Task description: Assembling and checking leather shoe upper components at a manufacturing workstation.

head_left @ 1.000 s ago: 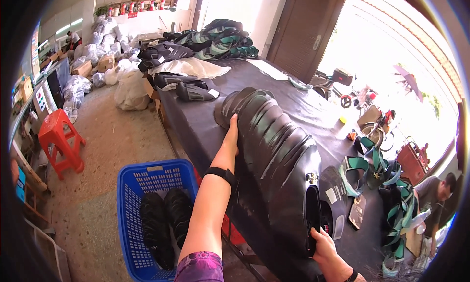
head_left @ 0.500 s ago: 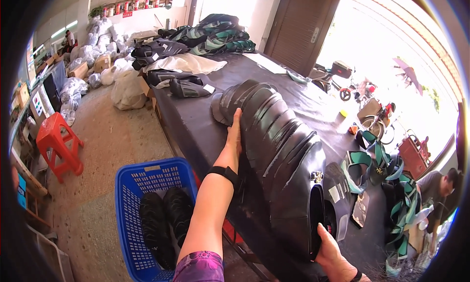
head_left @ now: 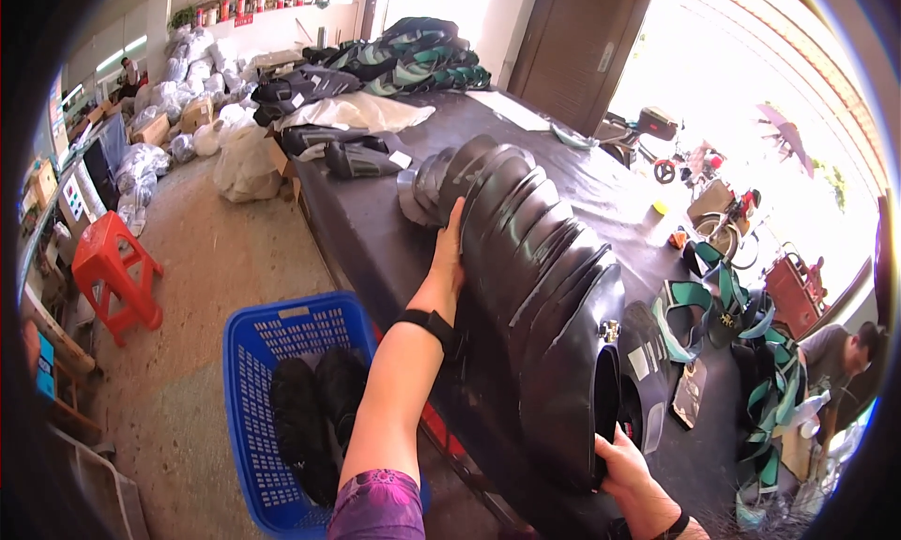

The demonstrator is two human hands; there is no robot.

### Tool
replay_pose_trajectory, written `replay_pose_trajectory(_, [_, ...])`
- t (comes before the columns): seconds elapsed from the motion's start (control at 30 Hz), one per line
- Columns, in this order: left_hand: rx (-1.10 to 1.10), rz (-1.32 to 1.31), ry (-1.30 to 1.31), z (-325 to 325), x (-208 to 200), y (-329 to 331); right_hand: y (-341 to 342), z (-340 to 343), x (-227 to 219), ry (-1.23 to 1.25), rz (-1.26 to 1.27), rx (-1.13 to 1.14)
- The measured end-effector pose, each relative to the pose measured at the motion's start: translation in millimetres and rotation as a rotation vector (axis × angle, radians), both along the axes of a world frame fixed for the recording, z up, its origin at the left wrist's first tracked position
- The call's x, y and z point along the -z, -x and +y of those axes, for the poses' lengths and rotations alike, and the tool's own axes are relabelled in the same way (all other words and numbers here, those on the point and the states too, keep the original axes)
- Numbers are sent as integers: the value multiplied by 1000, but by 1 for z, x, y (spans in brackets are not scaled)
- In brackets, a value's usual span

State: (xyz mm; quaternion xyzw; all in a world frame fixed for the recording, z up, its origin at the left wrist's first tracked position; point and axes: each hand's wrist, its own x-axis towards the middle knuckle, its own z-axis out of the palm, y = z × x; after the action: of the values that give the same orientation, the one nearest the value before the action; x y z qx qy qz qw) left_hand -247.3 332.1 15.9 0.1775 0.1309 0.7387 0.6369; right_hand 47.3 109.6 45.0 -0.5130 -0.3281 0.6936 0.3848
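A long row of nested black leather shoe uppers (head_left: 535, 268) lies over the dark table, its near end toward me. The nearest upper carries a small metal ornament at its opening. My left hand (head_left: 451, 244) holds the row's left side near the far end, its fingers partly hidden against the leather. At the near end, my right hand (head_left: 624, 467) grips the lower edge of the nearest upper's opening, thumb on top. Beside the row, on its right, lie grey-and-black uppers (head_left: 641, 352) with pale labels.
A blue plastic basket (head_left: 235, 390) with black uppers stands below the table (head_left: 375, 221) at left. A red stool (head_left: 113, 258) is farther left. Green-and-black pieces (head_left: 690, 301) and a phone (head_left: 689, 395) lie right. Another person (head_left: 835, 362) bends at far right.
The near end of the row and my right hand have shifted slightly up and left. The far uppers are fanned a little more. My left hand keeps its place on the row.
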Motion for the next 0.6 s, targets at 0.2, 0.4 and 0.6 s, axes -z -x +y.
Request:
replay_pose_trajectory(0.2, [-76,65,75,-40,-14,12,-11,-11,-21,1,91,-114])
replay_pose_trajectory(0.4, [-110,145,64,-159,-24,53,5,-55,-21,29,90,-249])
replay_pose_trajectory(0.6, [-130,62,130,-262,-20,101,45,-110,-17,96,83,-420])
